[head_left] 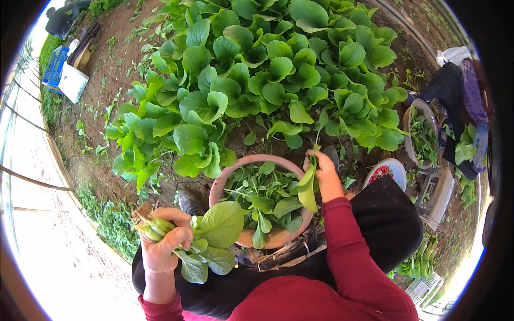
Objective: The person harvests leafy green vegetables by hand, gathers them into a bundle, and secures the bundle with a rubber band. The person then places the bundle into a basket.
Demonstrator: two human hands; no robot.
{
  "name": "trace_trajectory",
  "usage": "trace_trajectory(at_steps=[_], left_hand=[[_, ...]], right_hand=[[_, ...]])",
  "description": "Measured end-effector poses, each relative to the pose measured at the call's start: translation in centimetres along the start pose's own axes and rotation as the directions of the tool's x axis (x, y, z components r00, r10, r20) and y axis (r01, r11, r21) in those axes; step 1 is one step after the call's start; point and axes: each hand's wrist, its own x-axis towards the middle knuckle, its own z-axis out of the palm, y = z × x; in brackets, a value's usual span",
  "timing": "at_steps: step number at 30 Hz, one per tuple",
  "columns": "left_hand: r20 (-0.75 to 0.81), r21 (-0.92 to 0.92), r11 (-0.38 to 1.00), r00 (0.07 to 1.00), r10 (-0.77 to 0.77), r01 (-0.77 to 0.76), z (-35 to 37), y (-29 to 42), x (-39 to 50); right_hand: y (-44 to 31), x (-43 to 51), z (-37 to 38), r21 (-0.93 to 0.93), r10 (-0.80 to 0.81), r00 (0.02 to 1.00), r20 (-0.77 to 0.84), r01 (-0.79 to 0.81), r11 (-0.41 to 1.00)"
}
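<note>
My left hand [168, 234] is closed around a bunch of leafy greens [223, 228], gripped by the pale stems, with soil-covered roots sticking out at the left. Over the right rim of a round terracotta-coloured tub [215, 190], my right hand [323, 168] holds another leafy green plant [307, 188]. One of its broad leaves hangs down against the tub's edge; the fingers partly hide its stem. Inside the tub lies a heap of loose green leaves [261, 188].
A dense bed of leafy greens [277, 76] grows in front. To the right are a white bowl with red things [395, 168], a basin of leaves [421, 138] and another person's gloved hand [480, 146]. A blue crate [56, 66] stands far left.
</note>
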Motion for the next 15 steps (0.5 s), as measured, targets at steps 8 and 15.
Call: trace_trajectory(at_steps=[8,15], left_hand=[[-0.106,0.069,0.991,0.988,-0.111,0.119,0.8,-1.0,2.8],[-0.129,0.059,0.97,0.966,-0.226,0.235,1.4,-1.9,5.0]], right_hand=[[-2.1,11.3,9.4,0.128,-0.089,0.983,0.163,0.069,0.989],[1.6,13.4,15.2,0.048,0.022,0.987,0.16,-0.03,0.998]])
